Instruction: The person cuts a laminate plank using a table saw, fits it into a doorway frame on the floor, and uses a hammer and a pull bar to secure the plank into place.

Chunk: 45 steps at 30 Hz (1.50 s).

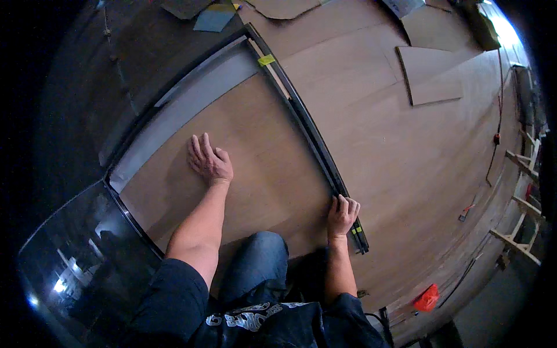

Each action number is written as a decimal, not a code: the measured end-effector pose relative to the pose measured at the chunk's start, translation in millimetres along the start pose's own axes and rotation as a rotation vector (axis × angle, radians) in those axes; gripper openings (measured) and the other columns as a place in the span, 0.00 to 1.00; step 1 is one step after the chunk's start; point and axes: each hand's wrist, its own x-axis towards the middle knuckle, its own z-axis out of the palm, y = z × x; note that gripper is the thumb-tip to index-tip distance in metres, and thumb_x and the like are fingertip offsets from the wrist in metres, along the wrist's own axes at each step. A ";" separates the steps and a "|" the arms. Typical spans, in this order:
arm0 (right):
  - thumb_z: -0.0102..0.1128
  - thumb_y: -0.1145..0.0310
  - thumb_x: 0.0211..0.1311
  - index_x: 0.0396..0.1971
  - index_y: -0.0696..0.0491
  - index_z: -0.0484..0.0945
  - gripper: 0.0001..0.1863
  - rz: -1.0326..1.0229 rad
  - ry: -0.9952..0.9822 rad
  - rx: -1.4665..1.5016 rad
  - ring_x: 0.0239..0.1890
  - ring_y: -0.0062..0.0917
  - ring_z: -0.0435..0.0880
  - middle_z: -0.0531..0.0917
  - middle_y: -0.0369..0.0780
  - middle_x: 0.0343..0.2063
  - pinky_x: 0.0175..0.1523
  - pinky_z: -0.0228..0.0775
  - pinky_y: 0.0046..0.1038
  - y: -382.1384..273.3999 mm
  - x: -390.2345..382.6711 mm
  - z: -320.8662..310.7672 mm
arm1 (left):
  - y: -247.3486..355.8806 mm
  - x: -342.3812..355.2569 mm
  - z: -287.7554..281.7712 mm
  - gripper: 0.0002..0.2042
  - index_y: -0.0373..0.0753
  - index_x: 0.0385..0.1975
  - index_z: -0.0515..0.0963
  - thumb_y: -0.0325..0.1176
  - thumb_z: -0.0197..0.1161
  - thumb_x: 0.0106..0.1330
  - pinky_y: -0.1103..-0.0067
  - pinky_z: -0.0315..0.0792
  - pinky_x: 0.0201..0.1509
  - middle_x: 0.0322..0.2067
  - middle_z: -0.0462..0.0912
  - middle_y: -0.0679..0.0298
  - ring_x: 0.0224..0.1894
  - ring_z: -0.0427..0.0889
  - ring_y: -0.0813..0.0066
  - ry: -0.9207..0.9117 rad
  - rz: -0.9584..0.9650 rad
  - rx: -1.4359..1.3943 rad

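Note:
My left hand [210,161] rests on a flat brown board [261,151], its fingers stretched out and partly apart. Along the board's right side runs a long dark strip [313,136], with a piece of yellow-green tape [266,60] near its far end and more tape near its close end. My right hand [343,217] has its fingers curled over this strip close to its near end. A pale grey band [191,101] lies between the board and the dark frame edge [142,119] at the far left. My bent knee in jeans is at the board's near side.
A dark glossy panel [87,249] borders the left. On the brown surface to the right lie a loose rectangular board [434,75], a small red-handled tool [466,212] and a red plastic bag [426,298]. Wooden supports [516,243] and a dark cable [499,116] stand along the right edge.

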 end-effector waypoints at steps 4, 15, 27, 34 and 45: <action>0.72 0.71 0.62 0.44 0.51 0.82 0.12 -0.005 -0.012 0.005 0.43 0.39 0.79 0.81 0.42 0.40 0.51 0.74 0.40 -2.4 0.5 -4.8 | 0.7 2.9 -4.1 0.29 0.44 0.71 0.67 0.34 0.57 0.67 0.45 0.52 0.76 0.75 0.61 0.51 0.77 0.56 0.44 0.010 0.033 0.030; 0.71 0.75 0.53 0.64 0.52 0.74 0.34 0.212 -0.386 -0.011 0.60 0.47 0.74 0.78 0.47 0.57 0.65 0.69 0.46 21.3 -11.3 -48.6 | 0.8 2.5 -4.1 0.31 0.45 0.72 0.65 0.35 0.57 0.67 0.44 0.54 0.74 0.75 0.61 0.51 0.77 0.57 0.45 -0.038 0.023 0.063; 0.72 0.66 0.63 0.66 0.53 0.72 0.32 -0.017 -0.156 0.121 0.64 0.45 0.73 0.76 0.47 0.61 0.69 0.65 0.46 -16.7 -8.1 -33.2 | 1.6 5.2 -1.4 0.29 0.44 0.70 0.67 0.36 0.56 0.67 0.42 0.52 0.74 0.73 0.62 0.50 0.77 0.57 0.43 0.033 0.063 0.018; 0.63 0.54 0.65 0.69 0.49 0.71 0.34 -0.140 -0.414 -0.044 0.71 0.41 0.68 0.70 0.43 0.71 0.75 0.57 0.45 -87.9 -40.1 39.3 | -7.4 1.8 7.2 0.30 0.43 0.70 0.67 0.36 0.58 0.66 0.41 0.52 0.73 0.73 0.63 0.49 0.77 0.57 0.43 0.090 0.085 0.009; 0.64 0.55 0.60 0.71 0.45 0.70 0.37 -0.165 -0.448 -0.053 0.75 0.39 0.62 0.66 0.42 0.74 0.79 0.48 0.46 -82.4 -37.1 40.6 | -2.8 3.3 18.7 0.26 0.46 0.66 0.73 0.38 0.58 0.65 0.45 0.53 0.75 0.72 0.66 0.48 0.76 0.60 0.45 0.093 0.049 0.020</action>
